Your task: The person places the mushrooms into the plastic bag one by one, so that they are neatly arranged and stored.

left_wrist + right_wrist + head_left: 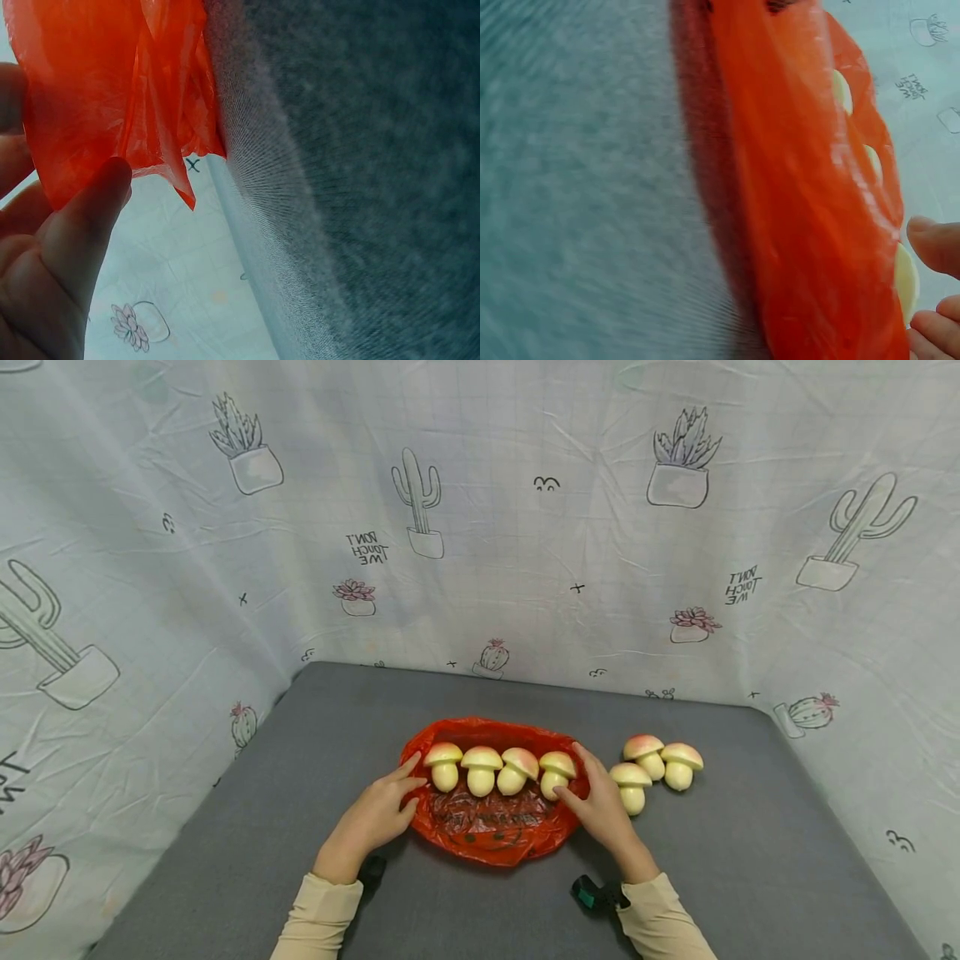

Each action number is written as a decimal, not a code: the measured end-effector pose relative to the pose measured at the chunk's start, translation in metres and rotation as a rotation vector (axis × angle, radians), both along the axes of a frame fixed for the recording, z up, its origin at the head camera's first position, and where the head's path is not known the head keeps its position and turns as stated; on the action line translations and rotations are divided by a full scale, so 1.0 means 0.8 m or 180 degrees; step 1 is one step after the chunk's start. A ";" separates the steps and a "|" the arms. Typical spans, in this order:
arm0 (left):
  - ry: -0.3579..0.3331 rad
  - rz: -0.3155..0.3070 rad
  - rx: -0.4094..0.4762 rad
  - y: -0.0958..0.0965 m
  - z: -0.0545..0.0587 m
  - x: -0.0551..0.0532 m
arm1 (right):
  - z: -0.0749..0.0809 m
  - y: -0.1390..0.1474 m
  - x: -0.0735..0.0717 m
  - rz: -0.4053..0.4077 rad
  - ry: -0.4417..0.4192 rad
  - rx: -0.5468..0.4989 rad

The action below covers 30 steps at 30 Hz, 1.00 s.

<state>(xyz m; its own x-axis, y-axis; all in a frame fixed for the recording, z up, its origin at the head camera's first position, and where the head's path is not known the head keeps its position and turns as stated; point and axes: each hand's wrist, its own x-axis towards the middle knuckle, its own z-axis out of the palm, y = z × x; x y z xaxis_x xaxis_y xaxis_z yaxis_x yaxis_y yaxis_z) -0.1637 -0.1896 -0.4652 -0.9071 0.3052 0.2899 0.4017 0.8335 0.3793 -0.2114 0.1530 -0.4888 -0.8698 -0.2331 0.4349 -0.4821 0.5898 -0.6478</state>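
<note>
A red plastic bag (480, 852) lies spread with its mouth up, and several mushroom-shaped pieces with cream stems and pinkish caps stand in a row in it. At its left rim is my left hand (378, 810); in the left wrist view the thumb (94, 202) and fingers pinch the red film. My right hand (603, 806) reaches over the right rim and holds the rightmost mushroom (557, 768), thumb at the stem and fingers by the cap. The right wrist view shows that cap (906, 285) between thumb and fingers, partly behind the bag wall.
Three more mushrooms (680, 766) stand close together on the grey table (750, 860), just right of the right hand. A pale cloth (495, 543) printed with cactus drawings hangs around the table's back and sides. Dark straps with devices sit at both wrists.
</note>
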 end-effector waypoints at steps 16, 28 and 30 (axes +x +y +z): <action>0.0073 -0.0073 0.0048 -0.001 0.000 -0.001 | 0.016 0.021 0.004 -0.0052 0.0002 -0.0234; 0.0044 -0.0043 0.0001 0.000 0.003 -0.003 | 0.035 0.067 0.007 -0.0014 0.0006 -0.0571; 0.0046 -0.0051 0.0014 0.000 0.003 -0.003 | 0.043 0.078 0.009 -0.0012 0.0020 -0.0598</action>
